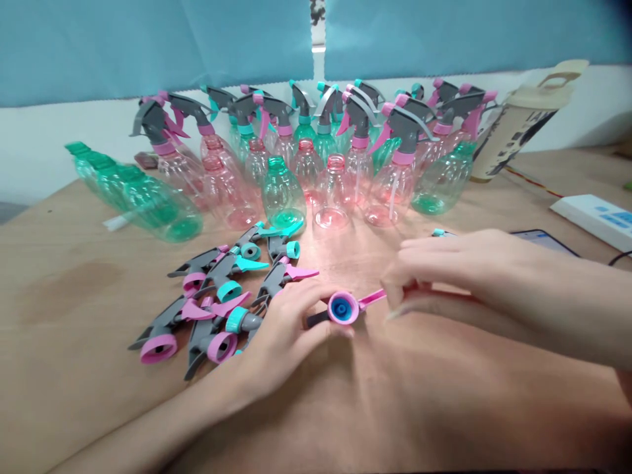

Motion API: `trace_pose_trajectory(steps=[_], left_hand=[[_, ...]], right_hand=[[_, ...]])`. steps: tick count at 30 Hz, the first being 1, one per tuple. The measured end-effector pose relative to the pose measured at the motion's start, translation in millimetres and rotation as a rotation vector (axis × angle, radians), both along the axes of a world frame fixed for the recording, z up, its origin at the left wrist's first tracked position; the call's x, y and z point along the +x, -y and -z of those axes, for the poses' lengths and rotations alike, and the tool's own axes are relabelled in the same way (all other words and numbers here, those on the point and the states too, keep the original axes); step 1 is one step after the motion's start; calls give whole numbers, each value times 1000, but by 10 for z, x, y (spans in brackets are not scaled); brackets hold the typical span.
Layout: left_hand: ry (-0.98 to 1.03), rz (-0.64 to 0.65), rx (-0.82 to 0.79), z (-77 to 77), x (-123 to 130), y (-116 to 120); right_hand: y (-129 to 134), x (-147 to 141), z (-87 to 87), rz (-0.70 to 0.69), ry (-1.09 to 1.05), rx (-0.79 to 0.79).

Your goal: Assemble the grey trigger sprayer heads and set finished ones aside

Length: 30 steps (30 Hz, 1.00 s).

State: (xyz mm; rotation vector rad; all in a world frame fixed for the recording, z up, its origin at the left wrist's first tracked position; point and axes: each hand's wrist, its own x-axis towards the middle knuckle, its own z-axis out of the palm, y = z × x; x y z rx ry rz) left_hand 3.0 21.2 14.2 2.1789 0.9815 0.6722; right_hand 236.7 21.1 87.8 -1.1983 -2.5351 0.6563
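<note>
My left hand is closed round a grey and pink trigger spray head. Its pink collar faces up toward me, showing a blue inside, and its pink trigger points right. Just beyond the trigger tip is my right hand, fingers curled together; what they hold, if anything, is hidden. Left of my left hand lies a pile of loose spray heads, grey with pink or turquoise collars and triggers. Behind the hands stand an open green bottle and a clear pink bottle.
Bottles with spray heads fitted crowd the back. Green bottles lean or lie at the left. A cream tumbler stands at the right, near a white box and a phone partly behind my right arm.
</note>
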Motion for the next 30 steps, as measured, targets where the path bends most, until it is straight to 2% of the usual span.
trace_pose_trajectory(steps=[2,5,10,20,30], left_hand=[[-20,4,9,-6,4,7],[-60,29,37,-29,12,41],[-73,37,132,-51,10,74],[-76,95,309,-49,38,97],[-111,99,335,-49,150,155]], right_hand=[[-118,28,48,-26,125,54],[-323,22,167,13,231,56],[-526,-8,305,40,244,-75],[-544,9,410,-104,121,-221],[-435,59,708,-1,-89,-252]])
